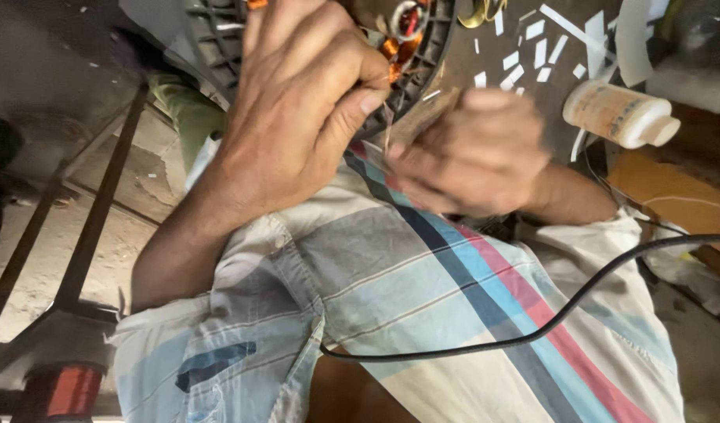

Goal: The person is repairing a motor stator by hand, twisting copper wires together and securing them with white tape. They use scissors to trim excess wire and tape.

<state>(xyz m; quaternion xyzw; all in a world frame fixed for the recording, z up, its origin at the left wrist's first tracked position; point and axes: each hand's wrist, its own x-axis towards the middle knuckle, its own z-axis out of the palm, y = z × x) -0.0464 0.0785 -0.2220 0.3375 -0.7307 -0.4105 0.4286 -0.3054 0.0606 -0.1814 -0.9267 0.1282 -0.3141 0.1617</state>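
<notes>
Fingertips first: the left hand (297, 110) has thumb and forefinger pinched shut on thin copper wire (393, 69), bright orange strands that poke out just past the thumbnail and run up and away from the person, toward the top of the view. That wire comes out of a round motor part (423, 59), dark grey, ribbed with slots along its curved rim, sitting on the table edge right above the person's chest, with more copper coil and a red-and-white loop showing inside it. The right hand (473, 153) is blurred; its fingers are curled close together just beside the left thumb, but whether they grip anything cannot be told. Between the two hands a pale thin strand hangs straight down. Out from there, small white paper strips (524, 55) lie scattered on the dark table (560, 117), flat and stiff-looking. To the right lies a plastic bottle (618, 113) on its side, creamy body, cap pointing right. Nearer the camera, a plaid shirt (423, 290) in grey, blue and red, crossed by a smooth black cable (532, 333). Bottom left, a spool of reddish copper (66, 390).
</notes>
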